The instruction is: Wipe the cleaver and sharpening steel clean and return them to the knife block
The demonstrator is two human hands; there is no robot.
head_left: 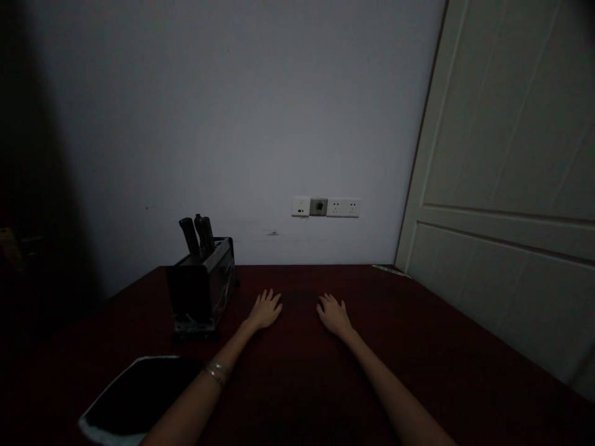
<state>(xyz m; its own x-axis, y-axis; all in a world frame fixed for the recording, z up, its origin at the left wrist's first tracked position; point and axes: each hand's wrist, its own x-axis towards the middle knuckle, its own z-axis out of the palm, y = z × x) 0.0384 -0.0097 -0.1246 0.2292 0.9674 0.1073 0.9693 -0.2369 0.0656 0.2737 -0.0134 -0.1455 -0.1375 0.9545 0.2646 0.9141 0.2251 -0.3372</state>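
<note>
My left hand (266,309) lies palm down on the dark red table (297,371), its fingers spread and nothing in them. A bracelet (217,371) circles that wrist. Across a short gap, my right hand (334,314) also rests flat on the tabletop, fingers apart and holding nothing. Nearest to the left hand is a dark knife block (201,291) with a shiny side, standing upright to its left. Several black handles (199,234) stick up out of its top. The blades are hidden inside. Neither hand touches the block.
A black flat piece with a pale edge (144,393) lies at the front left, partly covered by my left forearm. Wall sockets and switches (325,207) sit above the table's back edge. A white panelled door (506,186) borders the right side. A thin strip (390,271) lies at the back right.
</note>
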